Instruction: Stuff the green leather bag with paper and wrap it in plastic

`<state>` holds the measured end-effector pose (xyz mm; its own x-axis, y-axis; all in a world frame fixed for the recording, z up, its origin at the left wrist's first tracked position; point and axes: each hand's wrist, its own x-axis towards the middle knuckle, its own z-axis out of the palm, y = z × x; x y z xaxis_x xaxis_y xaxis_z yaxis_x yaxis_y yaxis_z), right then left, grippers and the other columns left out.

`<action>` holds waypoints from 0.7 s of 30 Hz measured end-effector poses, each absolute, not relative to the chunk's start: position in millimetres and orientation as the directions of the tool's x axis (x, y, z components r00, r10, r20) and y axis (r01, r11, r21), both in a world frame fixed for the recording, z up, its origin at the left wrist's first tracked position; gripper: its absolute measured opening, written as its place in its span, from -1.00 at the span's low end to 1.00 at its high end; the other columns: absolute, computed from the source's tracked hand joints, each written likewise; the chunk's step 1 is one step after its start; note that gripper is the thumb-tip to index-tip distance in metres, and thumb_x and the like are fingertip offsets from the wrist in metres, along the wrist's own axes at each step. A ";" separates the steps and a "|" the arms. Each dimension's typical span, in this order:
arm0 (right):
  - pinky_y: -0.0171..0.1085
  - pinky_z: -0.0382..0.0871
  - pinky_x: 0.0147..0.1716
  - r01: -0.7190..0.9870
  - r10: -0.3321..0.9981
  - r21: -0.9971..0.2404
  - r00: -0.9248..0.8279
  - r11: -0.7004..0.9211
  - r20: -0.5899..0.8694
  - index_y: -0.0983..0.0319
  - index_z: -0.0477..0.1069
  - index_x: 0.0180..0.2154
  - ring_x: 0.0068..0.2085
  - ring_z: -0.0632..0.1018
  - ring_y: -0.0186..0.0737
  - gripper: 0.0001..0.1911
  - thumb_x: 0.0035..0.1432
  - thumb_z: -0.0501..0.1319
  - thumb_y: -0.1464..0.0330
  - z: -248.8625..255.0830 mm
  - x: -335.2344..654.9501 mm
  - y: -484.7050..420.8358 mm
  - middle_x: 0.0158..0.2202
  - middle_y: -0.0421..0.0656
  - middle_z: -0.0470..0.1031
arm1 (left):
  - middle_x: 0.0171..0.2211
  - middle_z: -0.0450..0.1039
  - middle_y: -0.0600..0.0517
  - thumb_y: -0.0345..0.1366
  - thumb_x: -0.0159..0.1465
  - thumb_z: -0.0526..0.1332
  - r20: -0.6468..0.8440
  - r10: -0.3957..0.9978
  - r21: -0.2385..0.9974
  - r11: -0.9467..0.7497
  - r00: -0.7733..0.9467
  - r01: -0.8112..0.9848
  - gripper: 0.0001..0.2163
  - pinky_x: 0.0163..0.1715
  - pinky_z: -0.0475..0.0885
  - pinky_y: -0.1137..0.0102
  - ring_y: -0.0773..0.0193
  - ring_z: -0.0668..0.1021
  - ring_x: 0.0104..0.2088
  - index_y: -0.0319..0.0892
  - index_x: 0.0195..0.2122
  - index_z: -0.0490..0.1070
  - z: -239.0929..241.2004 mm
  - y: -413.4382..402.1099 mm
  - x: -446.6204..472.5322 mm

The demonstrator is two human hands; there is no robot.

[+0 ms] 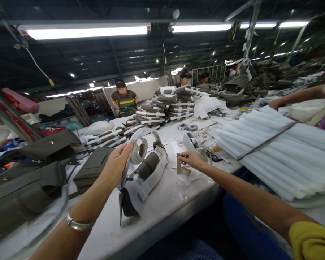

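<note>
While the left hand [118, 162] is closed around the wrapped olive handbag [141, 180], propping it upright near the front edge of the worktop [162, 202], the right hand [191, 159] pinches a small card tag [178, 163] just beside it. Keeping the bag steady and the tag flat should, I judge, avoid creasing the white wrapping.

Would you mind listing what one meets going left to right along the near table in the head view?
Olive bags → flat olive pouch → left hand gripping the wrapped bag → right hand pinching a small card → white paper rolls.
</note>
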<state>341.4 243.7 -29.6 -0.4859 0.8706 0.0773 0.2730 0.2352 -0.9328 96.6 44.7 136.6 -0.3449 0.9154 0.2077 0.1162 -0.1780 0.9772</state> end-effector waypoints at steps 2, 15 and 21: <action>-0.39 0.42 -0.45 0.258 0.857 -0.941 -0.511 0.218 0.058 0.28 0.51 -0.47 -0.45 0.55 -0.27 -0.71 0.05 0.35 0.16 -28.3 340.6 241.7 -0.53 -0.17 0.53 | -0.36 0.57 0.04 0.12 0.15 0.32 0.205 0.915 0.978 -0.177 -0.348 0.112 -0.57 -0.39 0.42 0.48 0.29 0.54 -0.41 -0.16 -0.19 0.52 136.7 44.7 96.8; -0.38 0.21 -0.56 0.331 0.919 -0.897 -0.357 0.294 0.169 0.28 0.47 -0.55 -0.56 0.43 -0.31 -0.58 -0.04 0.39 0.04 -27.2 339.5 234.9 -0.62 -0.19 0.46 | -0.36 0.57 0.05 0.12 0.14 0.33 0.210 0.912 0.977 -0.180 -0.351 0.117 -0.57 -0.41 0.42 0.47 0.28 0.54 -0.41 -0.15 -0.20 0.52 138.8 42.9 100.0; -0.34 0.30 -0.47 0.331 0.925 -0.877 -0.272 0.348 0.265 0.25 0.47 -0.55 -0.50 0.49 -0.24 -0.66 -0.05 0.40 0.11 -22.2 343.7 242.5 -0.59 -0.20 0.47 | -0.39 0.56 0.06 0.17 0.10 0.33 0.220 0.911 0.973 -0.181 -0.349 0.141 -0.53 -0.39 0.43 0.46 0.26 0.55 -0.40 -0.14 -0.21 0.52 139.0 42.4 98.9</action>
<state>343.7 242.5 -22.2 -0.2718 0.9252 0.2648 0.3313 0.3483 -0.8769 98.9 42.4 139.0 -0.3488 0.9111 0.2197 0.1413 -0.1806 0.9734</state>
